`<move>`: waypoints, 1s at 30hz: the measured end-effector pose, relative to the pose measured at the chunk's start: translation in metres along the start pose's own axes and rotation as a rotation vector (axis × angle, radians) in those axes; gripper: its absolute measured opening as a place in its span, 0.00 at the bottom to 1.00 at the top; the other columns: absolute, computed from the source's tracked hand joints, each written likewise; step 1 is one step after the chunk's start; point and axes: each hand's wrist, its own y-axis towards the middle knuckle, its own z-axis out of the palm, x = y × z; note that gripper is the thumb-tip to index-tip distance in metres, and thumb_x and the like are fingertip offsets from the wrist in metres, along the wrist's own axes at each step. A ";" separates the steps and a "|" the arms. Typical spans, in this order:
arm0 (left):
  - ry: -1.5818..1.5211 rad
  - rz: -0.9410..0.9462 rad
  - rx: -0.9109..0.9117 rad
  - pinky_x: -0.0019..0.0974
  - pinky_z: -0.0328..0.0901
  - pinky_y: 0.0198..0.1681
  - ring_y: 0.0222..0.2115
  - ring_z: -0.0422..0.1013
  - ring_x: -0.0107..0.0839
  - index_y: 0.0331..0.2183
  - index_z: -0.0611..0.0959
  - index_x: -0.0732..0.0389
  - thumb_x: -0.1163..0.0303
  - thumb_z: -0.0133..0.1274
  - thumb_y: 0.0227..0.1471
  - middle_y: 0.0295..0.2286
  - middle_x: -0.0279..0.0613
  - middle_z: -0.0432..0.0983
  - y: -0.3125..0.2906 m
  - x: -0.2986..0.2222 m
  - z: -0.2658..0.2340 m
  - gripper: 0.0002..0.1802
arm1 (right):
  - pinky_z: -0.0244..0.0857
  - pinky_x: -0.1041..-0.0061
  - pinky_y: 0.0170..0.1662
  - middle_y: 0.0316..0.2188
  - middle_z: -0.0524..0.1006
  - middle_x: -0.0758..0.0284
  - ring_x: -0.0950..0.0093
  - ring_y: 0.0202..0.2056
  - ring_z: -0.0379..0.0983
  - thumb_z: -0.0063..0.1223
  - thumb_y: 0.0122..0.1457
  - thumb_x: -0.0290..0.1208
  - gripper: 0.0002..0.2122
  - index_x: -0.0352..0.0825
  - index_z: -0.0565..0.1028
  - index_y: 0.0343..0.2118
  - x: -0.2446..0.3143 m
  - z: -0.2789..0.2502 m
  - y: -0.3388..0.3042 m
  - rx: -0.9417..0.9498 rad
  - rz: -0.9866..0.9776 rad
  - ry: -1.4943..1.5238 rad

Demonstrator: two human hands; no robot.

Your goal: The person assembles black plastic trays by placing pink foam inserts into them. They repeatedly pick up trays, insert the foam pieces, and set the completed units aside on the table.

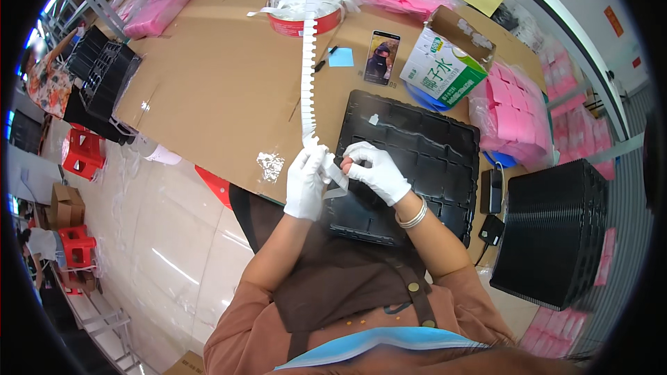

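Note:
Both my hands wear white gloves and meet over the left edge of a black plastic tray [451, 160]. My left hand [306, 184] is closed on a long white strip [308, 76] with a notched edge, which stretches away across the table. A short, partly see-through end of the strip hangs between the hands. My right hand [381, 172] is closed in a pinch beside that end, thumb and fingertip bare; whatever it holds is too small to make out. One small white piece [374, 119] lies on the tray.
A red tub [285, 26] of white strips stands at the back. Beyond the tray are a phone [381, 57], a blue note [341, 57] and an open carton [445, 62]. Pink bagged packs [511, 111] and stacked black trays [552, 229] sit at right. White scraps [270, 165] lie left.

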 end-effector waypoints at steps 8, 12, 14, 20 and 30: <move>-0.102 0.012 -0.090 0.25 0.64 0.38 0.35 0.68 0.19 0.44 0.74 0.61 0.67 0.51 0.57 0.34 0.30 0.71 -0.005 0.009 0.001 0.13 | 0.63 0.79 0.39 0.34 0.73 0.68 0.79 0.32 0.68 0.64 0.47 0.26 0.06 0.31 0.78 0.28 0.013 0.012 -0.012 0.006 0.089 0.063; -0.140 0.031 -0.052 0.26 0.63 0.41 0.37 0.67 0.20 0.44 0.74 0.61 0.68 0.52 0.57 0.35 0.31 0.71 -0.005 0.014 -0.005 0.14 | 0.63 0.80 0.38 0.34 0.73 0.69 0.81 0.32 0.67 0.63 0.48 0.26 0.06 0.31 0.78 0.28 0.000 0.020 -0.014 0.015 0.105 0.134; -0.136 0.049 -0.083 0.27 0.63 0.43 0.38 0.67 0.21 0.45 0.74 0.62 0.68 0.52 0.57 0.35 0.32 0.71 -0.006 0.014 -0.001 0.15 | 0.63 0.81 0.38 0.34 0.73 0.69 0.82 0.32 0.66 0.62 0.49 0.26 0.06 0.30 0.77 0.28 -0.006 0.022 -0.015 0.031 0.142 0.266; -0.120 0.083 -0.074 0.31 0.62 0.48 0.42 0.67 0.25 0.45 0.73 0.62 0.68 0.52 0.56 0.39 0.35 0.71 -0.003 0.021 -0.008 0.15 | 0.60 0.83 0.37 0.34 0.73 0.71 0.83 0.32 0.65 0.61 0.50 0.25 0.05 0.31 0.77 0.28 -0.001 0.028 -0.019 -0.051 0.111 0.267; -0.178 0.105 -0.205 0.29 0.63 0.39 0.36 0.68 0.23 0.42 0.75 0.60 0.64 0.51 0.58 0.34 0.32 0.71 0.004 0.018 -0.024 0.13 | 0.63 0.68 0.45 0.32 0.73 0.65 0.68 0.38 0.69 0.56 0.48 0.28 0.04 0.34 0.77 0.23 0.011 -0.014 -0.035 0.222 -0.070 -0.313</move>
